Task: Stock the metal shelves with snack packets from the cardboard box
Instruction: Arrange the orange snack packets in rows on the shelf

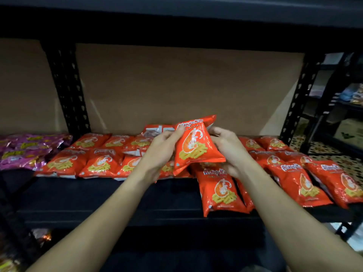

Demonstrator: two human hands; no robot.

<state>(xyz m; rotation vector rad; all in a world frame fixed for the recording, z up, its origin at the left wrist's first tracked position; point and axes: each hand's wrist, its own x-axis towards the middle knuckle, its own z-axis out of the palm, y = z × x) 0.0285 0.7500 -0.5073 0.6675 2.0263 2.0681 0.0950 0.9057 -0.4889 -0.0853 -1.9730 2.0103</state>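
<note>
Fingers (173,135) of the left hand (161,152) and right hand (225,146) curl round an orange snack packet (196,148), held upright over the metal shelf (88,195), probably to fill the gap between the packet rows (94,161) at its 9 and 3 o'clock.

a brown backing board (186,85) fills the view from 10 to 2 o'clock, with a second brown panel (25,85) at 9 o'clock. at 3 o'clock lies a patterned floor (322,149); on it stands a separate dark rack (334,79) holding blurred bluish goods (348,94).
</note>
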